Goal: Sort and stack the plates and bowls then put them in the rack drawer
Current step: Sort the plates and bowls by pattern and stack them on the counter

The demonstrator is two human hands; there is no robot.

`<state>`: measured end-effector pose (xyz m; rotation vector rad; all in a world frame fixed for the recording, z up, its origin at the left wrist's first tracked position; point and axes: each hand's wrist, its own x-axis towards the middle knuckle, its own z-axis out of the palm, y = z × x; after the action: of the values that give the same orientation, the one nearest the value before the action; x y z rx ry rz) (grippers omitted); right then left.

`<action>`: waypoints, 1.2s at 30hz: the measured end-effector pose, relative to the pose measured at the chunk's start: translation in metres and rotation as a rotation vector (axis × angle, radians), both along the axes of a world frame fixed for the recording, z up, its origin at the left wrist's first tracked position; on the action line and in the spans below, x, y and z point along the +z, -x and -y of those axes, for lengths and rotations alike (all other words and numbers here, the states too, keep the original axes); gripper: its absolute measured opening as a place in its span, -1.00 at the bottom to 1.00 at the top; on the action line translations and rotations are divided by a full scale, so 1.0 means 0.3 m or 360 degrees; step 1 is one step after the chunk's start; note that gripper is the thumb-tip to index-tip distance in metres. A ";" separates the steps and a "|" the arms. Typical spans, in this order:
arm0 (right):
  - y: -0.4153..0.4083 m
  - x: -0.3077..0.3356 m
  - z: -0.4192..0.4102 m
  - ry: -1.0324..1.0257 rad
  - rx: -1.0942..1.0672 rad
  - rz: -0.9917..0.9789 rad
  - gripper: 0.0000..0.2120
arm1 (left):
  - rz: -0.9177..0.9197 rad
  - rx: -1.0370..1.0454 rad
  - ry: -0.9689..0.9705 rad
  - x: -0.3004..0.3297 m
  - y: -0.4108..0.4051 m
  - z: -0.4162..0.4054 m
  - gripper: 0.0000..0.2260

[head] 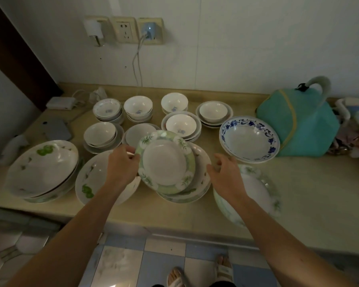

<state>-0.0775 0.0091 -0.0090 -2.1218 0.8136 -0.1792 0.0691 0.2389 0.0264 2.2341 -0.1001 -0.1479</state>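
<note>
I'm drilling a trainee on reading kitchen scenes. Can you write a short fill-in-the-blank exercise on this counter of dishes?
1. The left hand holds the tilted plate whose rim is coloured ____.
2. The right hand holds ____.
3. The wide bowl beside the teal bag has a rim pattern coloured ____.
4. The cable on the wall runs up to a ____.

Missing words: green; nothing; blue; charger

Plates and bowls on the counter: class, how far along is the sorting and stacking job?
Done: small bowls sit nested in stacks at the back. In hand: the left hand grips a green-rimmed plate tilted over a plate stack; the right hand hovers open. Left: everything remains on the counter; no rack drawer shows.
</note>
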 end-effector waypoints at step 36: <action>0.586 -0.159 0.390 -0.0356 -0.0590 0.0157 -0.81 | -0.0554 0.0484 0.0659 -0.201 0.355 0.109 -0.65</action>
<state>-0.2532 -0.1078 -0.0568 -1.7270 1.1083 -0.3667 -0.0374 0.2062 -0.0338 1.7569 0.3650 -0.3160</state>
